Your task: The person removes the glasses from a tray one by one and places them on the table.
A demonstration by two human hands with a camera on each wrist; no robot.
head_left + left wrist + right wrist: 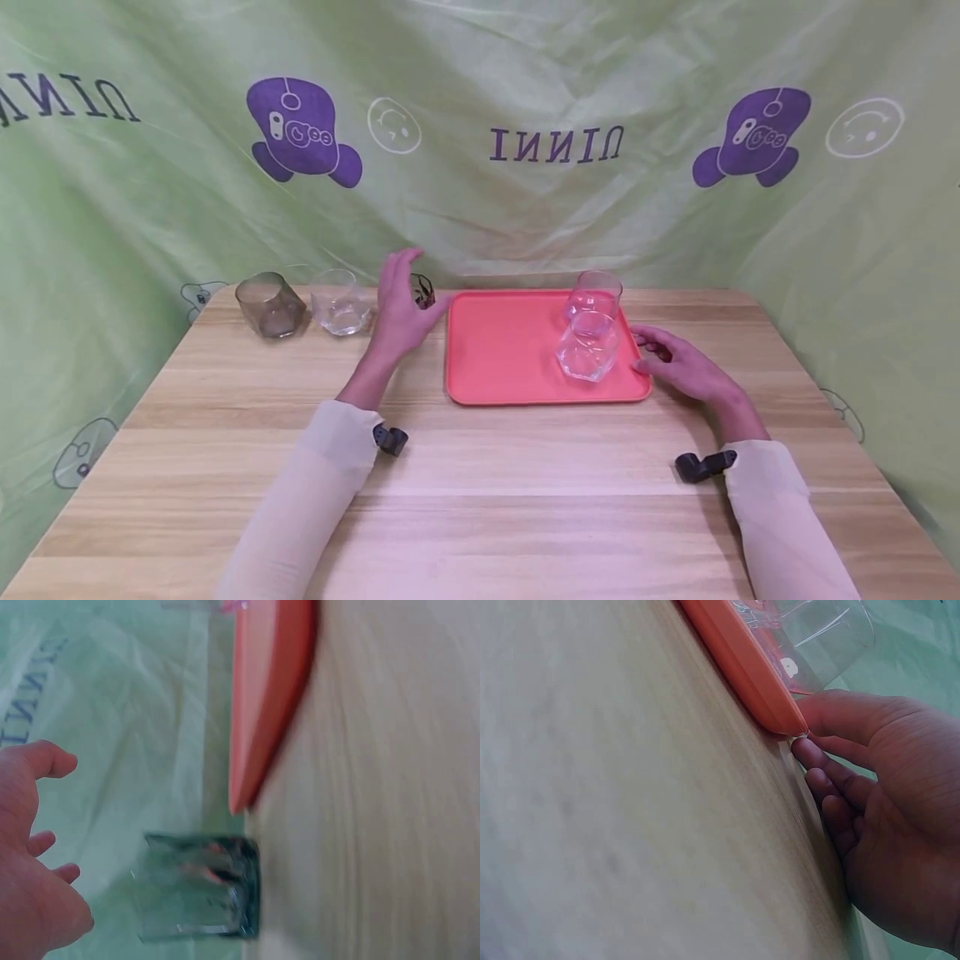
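My left hand is raised with thumb and fingers spread, beside the left end of a red tray. Partly hidden behind it stands a dark-tinted glass; in the left wrist view this glass shows blurred, apart from the hand. At the tray's right edge, my right hand pinches the rim between thumb and fingers, as the right wrist view shows at the tray's corner. On the tray's right part are a clear glass and, just behind it, a pink-tinted glass.
Left of my left hand stand a clear glass and a smoky brown glass near the back edge of the wooden table. A green printed curtain hangs behind the table and along its sides.
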